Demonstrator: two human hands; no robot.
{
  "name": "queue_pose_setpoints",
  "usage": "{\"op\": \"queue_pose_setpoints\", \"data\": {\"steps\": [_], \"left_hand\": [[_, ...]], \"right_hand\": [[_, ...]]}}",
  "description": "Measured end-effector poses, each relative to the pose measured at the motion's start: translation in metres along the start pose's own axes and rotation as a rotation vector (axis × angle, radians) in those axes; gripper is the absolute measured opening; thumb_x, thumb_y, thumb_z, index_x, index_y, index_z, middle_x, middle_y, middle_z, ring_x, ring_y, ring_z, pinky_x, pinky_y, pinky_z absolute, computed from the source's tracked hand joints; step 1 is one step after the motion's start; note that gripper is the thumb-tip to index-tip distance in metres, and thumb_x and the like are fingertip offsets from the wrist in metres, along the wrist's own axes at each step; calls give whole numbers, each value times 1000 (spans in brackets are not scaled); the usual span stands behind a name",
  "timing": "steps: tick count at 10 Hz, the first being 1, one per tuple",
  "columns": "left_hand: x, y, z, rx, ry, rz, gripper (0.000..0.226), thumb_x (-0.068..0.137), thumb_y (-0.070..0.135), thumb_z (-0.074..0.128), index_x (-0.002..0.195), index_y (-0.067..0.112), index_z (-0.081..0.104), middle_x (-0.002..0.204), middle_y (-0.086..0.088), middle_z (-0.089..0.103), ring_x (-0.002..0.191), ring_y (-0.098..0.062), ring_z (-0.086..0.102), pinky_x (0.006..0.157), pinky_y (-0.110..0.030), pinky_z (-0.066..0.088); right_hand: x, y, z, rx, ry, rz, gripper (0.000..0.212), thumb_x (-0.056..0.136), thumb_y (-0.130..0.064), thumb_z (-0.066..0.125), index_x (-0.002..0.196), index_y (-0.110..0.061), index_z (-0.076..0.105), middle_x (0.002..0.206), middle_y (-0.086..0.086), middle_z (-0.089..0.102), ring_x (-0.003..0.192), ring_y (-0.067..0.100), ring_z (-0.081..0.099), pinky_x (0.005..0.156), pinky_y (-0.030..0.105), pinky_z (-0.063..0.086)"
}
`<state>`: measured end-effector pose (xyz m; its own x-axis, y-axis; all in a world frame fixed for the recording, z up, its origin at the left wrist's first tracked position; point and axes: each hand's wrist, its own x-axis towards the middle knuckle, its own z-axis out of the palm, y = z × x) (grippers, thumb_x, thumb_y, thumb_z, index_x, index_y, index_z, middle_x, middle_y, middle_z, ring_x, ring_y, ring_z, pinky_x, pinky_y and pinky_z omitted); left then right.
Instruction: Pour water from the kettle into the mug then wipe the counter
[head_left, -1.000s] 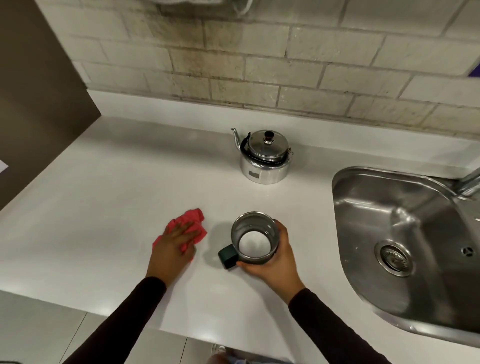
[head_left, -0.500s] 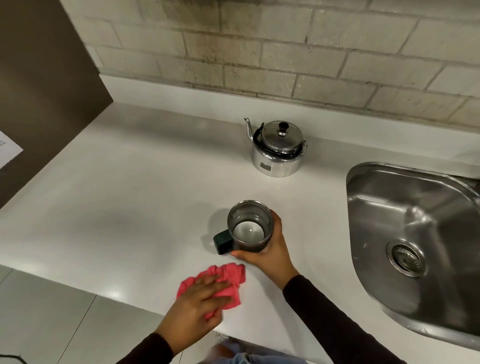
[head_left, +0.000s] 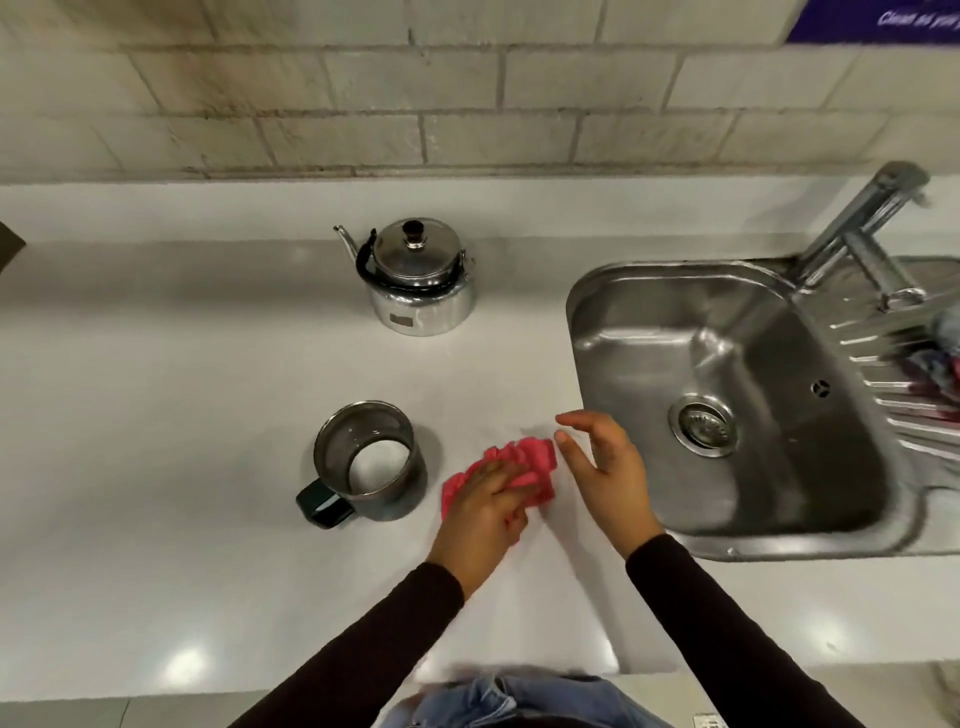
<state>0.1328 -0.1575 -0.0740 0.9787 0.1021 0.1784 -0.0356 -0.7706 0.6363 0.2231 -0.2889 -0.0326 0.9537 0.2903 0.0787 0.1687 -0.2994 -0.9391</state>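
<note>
A steel kettle (head_left: 422, 280) with a black handle and knob stands upright near the back of the white counter (head_left: 156, 415), spout pointing left. A steel mug (head_left: 367, 460) with a dark handle sits in front of it, water inside. My left hand (head_left: 480, 506) presses flat on a crumpled pink cloth (head_left: 524, 462) just right of the mug. My right hand (head_left: 605, 465) hovers beside the cloth with fingers spread, holding nothing, between the cloth and the sink.
A steel sink (head_left: 727, 405) with a drain lies at the right, its tap (head_left: 862, 223) at the back corner. Blurred items rest on the draining board (head_left: 924, 384). A brick-tile wall (head_left: 415, 93) backs the counter.
My left hand has slid the pink cloth from the mug's left, along its front, to its right. My right hand has let go of the mug and opened.
</note>
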Motion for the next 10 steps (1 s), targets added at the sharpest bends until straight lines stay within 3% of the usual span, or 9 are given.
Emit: {"op": "queue_pose_setpoints", "data": {"steps": [1, 2, 3, 4, 5, 7, 8, 9, 10], "left_hand": [[40, 8, 15, -202, 57, -106, 44, 78, -8, 58, 110, 19, 71, 130, -1, 62, 117, -19, 59, 93, -42, 50], [80, 14, 25, -534, 212, -265, 47, 75, -15, 52, 98, 19, 74, 122, -4, 66, 105, -6, 62, 81, -21, 52], [124, 25, 27, -667, 297, -371, 53, 77, -11, 51, 97, 33, 72, 122, 2, 64, 100, -11, 64, 66, -29, 56], [183, 29, 24, -548, 353, -327, 40, 79, -2, 52, 101, 24, 73, 128, -2, 60, 106, -19, 65, 62, -37, 60], [241, 31, 17, -473, 397, -329, 33, 78, 6, 51, 99, 19, 73, 124, 0, 62, 91, -16, 68, 56, -35, 61], [316, 10, 7, -283, 320, -313, 36, 79, 4, 50, 109, 14, 68, 135, -3, 53, 109, -28, 62, 91, -48, 52], [315, -4, 13, 147, 131, -249, 40, 83, 19, 58, 123, 24, 61, 147, 0, 42, 142, -26, 26, 117, -57, 4], [297, -4, 15, 104, 141, -253, 32, 85, 18, 55, 115, 24, 65, 129, -1, 61, 128, -24, 46, 115, -45, 15], [274, 21, 19, -387, 327, -312, 22, 88, 9, 51, 99, 9, 71, 93, -16, 73, 87, -30, 68, 90, -39, 51]], "right_hand": [[9, 14, -19, -19, 43, -6, 27, 86, -7, 63, 86, -34, 65, 92, -18, 64, 87, 3, 61, 79, 19, 48], [20, 22, -31, -18, 79, 4, 33, 85, -6, 63, 80, -39, 65, 87, -19, 64, 85, -8, 60, 74, 7, 45], [36, 24, -41, 48, 77, 54, 35, 86, -8, 62, 78, -41, 65, 87, -11, 68, 80, 1, 63, 74, 19, 49], [60, 24, -56, 61, 67, 59, 23, 87, -7, 61, 84, -27, 70, 91, 2, 71, 85, 14, 64, 78, 33, 51], [81, 27, -70, 22, 60, 24, 20, 87, -7, 59, 87, -24, 69, 93, -1, 72, 89, 8, 65, 78, 19, 50], [102, 36, -84, 76, 72, 49, 27, 87, -7, 58, 85, -31, 68, 92, -2, 72, 80, 7, 65, 71, 19, 50], [105, 39, -85, 99, 87, 61, 30, 87, -7, 59, 81, -35, 67, 87, -8, 72, 72, 7, 62, 62, 24, 48], [104, 39, -83, 100, 80, 60, 28, 87, -9, 60, 82, -35, 68, 81, -12, 71, 66, 26, 61, 57, 26, 46], [106, 33, -80, 104, 71, 76, 24, 87, -13, 60, 83, -35, 67, 81, -7, 72, 59, 29, 57, 54, 25, 46]]}}
